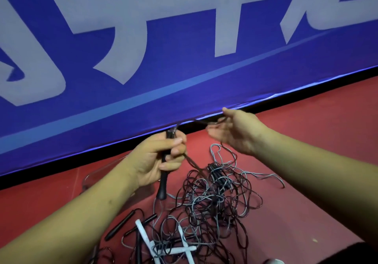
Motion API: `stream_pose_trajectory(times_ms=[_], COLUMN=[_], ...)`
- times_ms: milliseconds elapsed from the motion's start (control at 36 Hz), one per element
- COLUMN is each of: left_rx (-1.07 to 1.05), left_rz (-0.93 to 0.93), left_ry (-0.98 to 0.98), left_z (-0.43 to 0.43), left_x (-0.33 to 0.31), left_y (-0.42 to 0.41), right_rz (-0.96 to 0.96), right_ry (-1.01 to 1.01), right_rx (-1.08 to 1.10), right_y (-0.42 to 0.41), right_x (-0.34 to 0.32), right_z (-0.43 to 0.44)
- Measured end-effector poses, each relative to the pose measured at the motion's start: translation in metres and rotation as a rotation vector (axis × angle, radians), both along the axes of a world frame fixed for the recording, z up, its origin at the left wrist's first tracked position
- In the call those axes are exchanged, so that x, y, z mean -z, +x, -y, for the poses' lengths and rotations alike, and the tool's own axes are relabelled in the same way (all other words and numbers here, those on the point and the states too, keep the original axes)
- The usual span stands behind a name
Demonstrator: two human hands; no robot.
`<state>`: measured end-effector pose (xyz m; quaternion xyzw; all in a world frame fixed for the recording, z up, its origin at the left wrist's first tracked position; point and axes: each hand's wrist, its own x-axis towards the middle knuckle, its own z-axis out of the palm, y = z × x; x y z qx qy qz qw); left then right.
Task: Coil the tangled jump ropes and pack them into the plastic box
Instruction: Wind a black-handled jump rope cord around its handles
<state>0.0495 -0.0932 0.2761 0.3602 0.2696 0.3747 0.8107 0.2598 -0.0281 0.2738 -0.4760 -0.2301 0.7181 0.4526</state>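
Observation:
A tangle of dark and grey jump ropes (212, 204) lies on the red floor in front of me. My left hand (157, 157) is shut on a black jump rope handle (163, 184), held upright; its dark cord runs down into the pile. My right hand (235, 132) is raised to the right of it, fingers pinching a stretch of dark cord (208, 123) that leads back to the handle top. A clear plastic box (90, 178) sits on the floor behind my left forearm, mostly hidden.
A blue banner wall (184, 38) with large pale letters stands close ahead, its base meeting the red floor (317, 120). Loose black handles (120, 226) and white handles (144, 237) lie at the near edge of the pile.

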Motion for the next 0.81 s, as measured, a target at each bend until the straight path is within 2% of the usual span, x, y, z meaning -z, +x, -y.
stream_pose_trajectory(times_ms=[56,167,250,333,417,528,611,639,694,750,806], left_rx=[-0.158,-0.391,-0.478,-0.557,-0.574,-0.373,-0.146,-0.080,0.030,0.097,0.114], left_rz=[0.018,0.023,-0.022,-0.087,-0.245,-0.376,-0.452,-0.444,-0.438,-0.478,-0.505], left_ry=[0.024,0.011,-0.013,-0.016,0.013,-0.114,-0.115,-0.109,-0.082,-0.033,-0.003], left_z=[-0.004,-0.010,-0.015,-0.020,-0.020,-0.008,0.005,0.009,0.014,0.016,0.016], left_x=[-0.007,-0.020,-0.020,-0.014,-0.008,-0.001,0.000,0.000,0.000,0.000,-0.001], left_y=[0.004,0.003,-0.005,-0.013,-0.015,-0.008,0.004,0.009,0.015,0.019,0.021], right_rz=[0.135,0.113,0.082,0.065,-0.018,-0.245,-0.261,-0.190,0.106,0.464,0.688], right_ry=[-0.046,0.049,0.197,0.270,0.190,0.028,-0.045,-0.034,0.057,0.186,0.303], right_rx=[-0.291,-0.806,-0.957,-0.881,-0.638,-0.257,-0.068,-0.024,0.014,-0.044,-0.157], right_y=[-0.003,-0.014,-0.025,-0.031,-0.038,-0.043,-0.046,-0.048,-0.049,-0.046,-0.042], right_x=[0.008,0.009,0.006,0.002,-0.004,-0.009,-0.007,-0.004,0.001,0.002,0.001], right_z=[0.010,0.033,0.043,0.047,0.043,0.032,0.029,0.028,0.028,0.031,0.034])
